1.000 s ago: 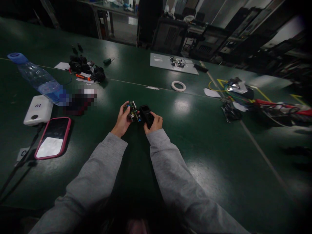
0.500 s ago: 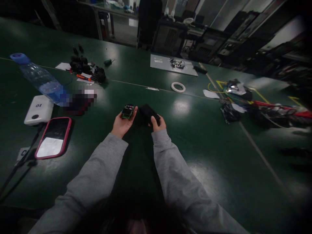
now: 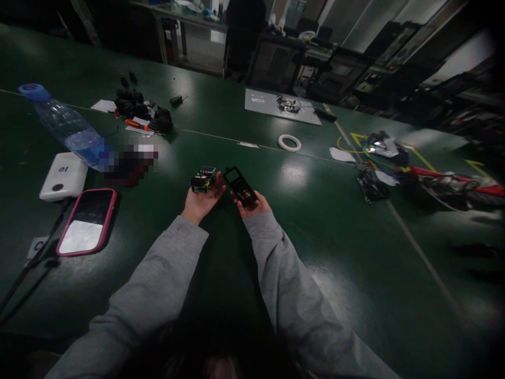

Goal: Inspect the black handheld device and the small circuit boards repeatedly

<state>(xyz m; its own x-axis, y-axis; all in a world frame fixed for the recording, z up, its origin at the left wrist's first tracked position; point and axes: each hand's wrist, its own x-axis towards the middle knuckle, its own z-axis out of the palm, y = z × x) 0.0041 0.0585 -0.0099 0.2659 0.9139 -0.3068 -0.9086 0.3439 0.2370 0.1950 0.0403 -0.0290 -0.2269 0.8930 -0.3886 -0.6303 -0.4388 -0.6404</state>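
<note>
Palm up, my left hand (image 3: 202, 202) supports a small circuit board (image 3: 203, 179) with a dark display and green edges; its fingers reach out to the right past the board. My right hand (image 3: 252, 205) grips a flat black plastic cover (image 3: 240, 187) with cut-out openings, through which some of my fingers show. The cover is tilted, its far end pointing toward the left hand. A small gap separates the left fingertips from the cover. Both hands are held over the green table (image 3: 300, 221).
On the left are a pink-cased phone (image 3: 87, 221), a white device (image 3: 63, 176) with a cable and a water bottle (image 3: 65, 126). Farther back lie black parts, an orange-handled tool (image 3: 137, 125), a green screwdriver (image 3: 177, 100) and a tape roll (image 3: 289, 142). Wires (image 3: 437, 176) lie right.
My right hand has turned the black cover over, so its openings now show. In my left hand the circuit board has tilted and shifted slightly left, with the fingers more spread.
</note>
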